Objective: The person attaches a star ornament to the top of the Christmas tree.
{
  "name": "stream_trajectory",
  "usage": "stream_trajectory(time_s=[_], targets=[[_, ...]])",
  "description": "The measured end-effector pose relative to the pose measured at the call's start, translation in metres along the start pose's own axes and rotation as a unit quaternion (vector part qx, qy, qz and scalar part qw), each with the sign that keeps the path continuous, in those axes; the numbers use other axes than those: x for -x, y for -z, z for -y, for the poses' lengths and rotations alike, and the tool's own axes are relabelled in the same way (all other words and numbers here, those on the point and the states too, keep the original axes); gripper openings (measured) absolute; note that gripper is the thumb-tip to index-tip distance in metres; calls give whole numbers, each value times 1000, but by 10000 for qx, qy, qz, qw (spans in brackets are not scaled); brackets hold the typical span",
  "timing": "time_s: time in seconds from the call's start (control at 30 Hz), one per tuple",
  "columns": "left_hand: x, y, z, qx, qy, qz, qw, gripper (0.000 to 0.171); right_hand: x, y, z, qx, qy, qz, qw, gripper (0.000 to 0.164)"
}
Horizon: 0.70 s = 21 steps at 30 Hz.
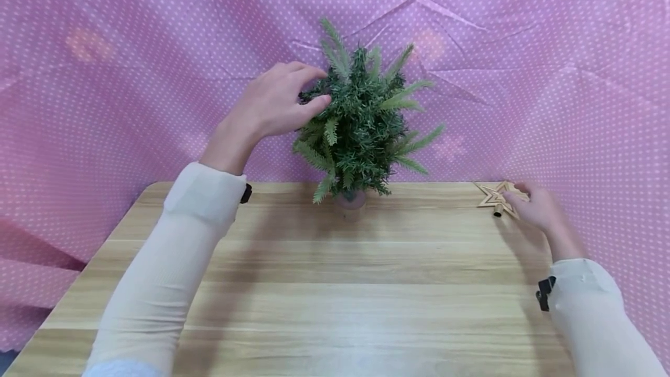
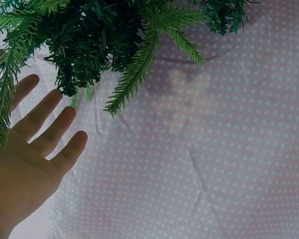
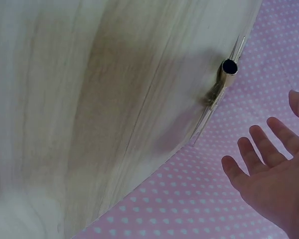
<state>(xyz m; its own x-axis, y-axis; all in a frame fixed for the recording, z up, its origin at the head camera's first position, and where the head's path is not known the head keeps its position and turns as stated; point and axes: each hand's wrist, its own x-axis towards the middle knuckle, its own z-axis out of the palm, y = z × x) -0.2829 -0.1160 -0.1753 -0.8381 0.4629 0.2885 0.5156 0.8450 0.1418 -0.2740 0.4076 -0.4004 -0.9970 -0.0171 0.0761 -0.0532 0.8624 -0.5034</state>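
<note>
Reaching for the star [image 1: 491,196], on the desk [image 1: 340,284] at the right of the frame, seems the step in hand. The right hand [image 1: 541,211], fingers spread and empty, would next need to pinch it; the left hand [image 1: 280,98], fingers extended, grips nothing at the tree [image 1: 366,115], upper centre.

text: none readable | labels, brands: none readable | numbers: none

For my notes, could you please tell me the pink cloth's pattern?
The cloth has pale hearts, clearest in the right wrist view.
</note>
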Motion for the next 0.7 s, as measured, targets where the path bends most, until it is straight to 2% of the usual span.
stream_trajectory(time_s=[0.13, 0.27, 0.5, 0.7], targets=[[-2, 0, 1, 30, 14, 182, 9998, 65, -1, 3, -4, 16, -128, 261, 9996, 74], [-3, -2, 4, 67, -166, 389, 9991, 66, -2, 4, -9, 116, -168, 405, 9990, 72], [-3, -6, 9, 169, -551, 555, 9968, 63, 0, 2, -13, 114, -93, 449, 9989, 70], [-2, -6, 13, 285, -667, 724, 9947, 62, 9, 4, -13, 85, -204, 537, 9983, 72]])
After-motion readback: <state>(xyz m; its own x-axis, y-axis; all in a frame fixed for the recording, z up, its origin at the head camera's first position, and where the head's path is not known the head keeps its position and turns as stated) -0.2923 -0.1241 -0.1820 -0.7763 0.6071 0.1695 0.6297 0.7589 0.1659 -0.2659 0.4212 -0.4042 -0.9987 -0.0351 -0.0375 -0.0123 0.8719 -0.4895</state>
